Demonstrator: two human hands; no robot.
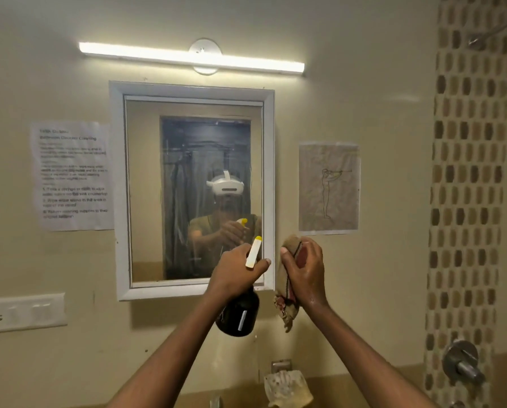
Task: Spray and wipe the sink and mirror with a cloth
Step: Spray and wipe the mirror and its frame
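Black spray bottle [238,315], bunched cloth [287,293], mirror [191,189]

One mirror [191,189], one spray bottle [239,313], two cloths — one held [287,290], one below [286,388] — two wall papers [72,175] [328,187], one light [191,57]

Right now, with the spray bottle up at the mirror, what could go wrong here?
1. The left hand aims the spray bottle near the mirror frame's lower right corner, so mist could miss the glass and hit the wall.
2. Overspray may wet the taped drawing just right of the mirror.
3. The cloth is bunched in the right hand; wiping like that may leave streaks.
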